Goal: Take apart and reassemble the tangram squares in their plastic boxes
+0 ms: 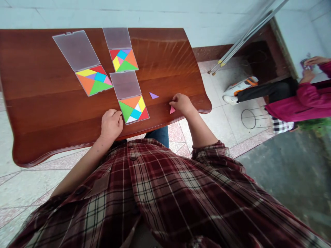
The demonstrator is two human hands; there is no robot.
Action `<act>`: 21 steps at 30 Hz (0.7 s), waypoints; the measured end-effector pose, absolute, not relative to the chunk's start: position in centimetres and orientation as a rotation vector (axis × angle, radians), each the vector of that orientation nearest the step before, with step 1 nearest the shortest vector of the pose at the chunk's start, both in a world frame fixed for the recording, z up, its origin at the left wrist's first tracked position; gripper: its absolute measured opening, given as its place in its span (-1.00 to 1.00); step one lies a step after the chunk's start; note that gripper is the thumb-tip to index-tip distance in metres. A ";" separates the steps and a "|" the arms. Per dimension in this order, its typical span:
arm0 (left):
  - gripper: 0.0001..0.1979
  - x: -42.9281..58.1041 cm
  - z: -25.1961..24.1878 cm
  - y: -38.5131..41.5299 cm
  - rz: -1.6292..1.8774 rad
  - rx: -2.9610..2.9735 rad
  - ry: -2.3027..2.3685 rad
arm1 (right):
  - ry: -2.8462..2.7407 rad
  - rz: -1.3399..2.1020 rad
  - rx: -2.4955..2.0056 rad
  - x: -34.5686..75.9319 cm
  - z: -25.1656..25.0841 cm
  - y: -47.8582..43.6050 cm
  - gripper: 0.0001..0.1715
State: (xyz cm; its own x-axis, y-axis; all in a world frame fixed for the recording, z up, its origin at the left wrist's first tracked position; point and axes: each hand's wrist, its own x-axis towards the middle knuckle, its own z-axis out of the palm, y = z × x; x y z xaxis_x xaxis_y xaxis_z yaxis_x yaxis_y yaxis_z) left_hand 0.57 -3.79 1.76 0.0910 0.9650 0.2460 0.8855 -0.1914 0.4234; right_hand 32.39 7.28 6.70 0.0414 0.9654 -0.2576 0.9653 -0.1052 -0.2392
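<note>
Three open clear plastic cases with coloured tangram pieces lie on a brown wooden table [38,103]. My left hand [111,123] is curled, its fingers against the left edge of the nearest tangram case [133,109], which has two empty slots. My right hand [181,102] rests on the table to the right, fingertips pinched on a small pink triangle [172,110]. A small purple triangle [153,95] lies loose on the table between the case and my right hand.
A second tangram case [94,80] and a third tangram case [123,59] lie further back, their lids folded open. At the right a person in a pink sleeve [302,100] sits on the floor. Metal poles [245,36] lean against the wall.
</note>
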 end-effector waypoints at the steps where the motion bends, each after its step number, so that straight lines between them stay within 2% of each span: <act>1: -0.78 0.6 1.7 -3.8 0.715 2.199 1.879 | -2.095 0.534 -2.279 32.5 6.8 6.8 -0.87; 4: -0.78 0.5 1.6 -3.8 0.734 2.206 1.874 | -2.092 0.509 -2.337 32.6 6.8 5.4 -0.80; 8: -0.79 0.5 1.5 -3.8 0.744 2.205 1.878 | -2.097 0.593 -2.352 32.1 6.7 4.6 -0.91; 14: -0.78 0.5 1.6 -3.7 0.738 2.207 1.873 | -2.034 0.686 -2.290 31.9 6.5 4.6 -0.94; 21: -0.78 0.5 1.4 -3.8 0.712 2.236 1.885 | -2.091 0.535 -2.293 32.2 5.5 4.5 -0.78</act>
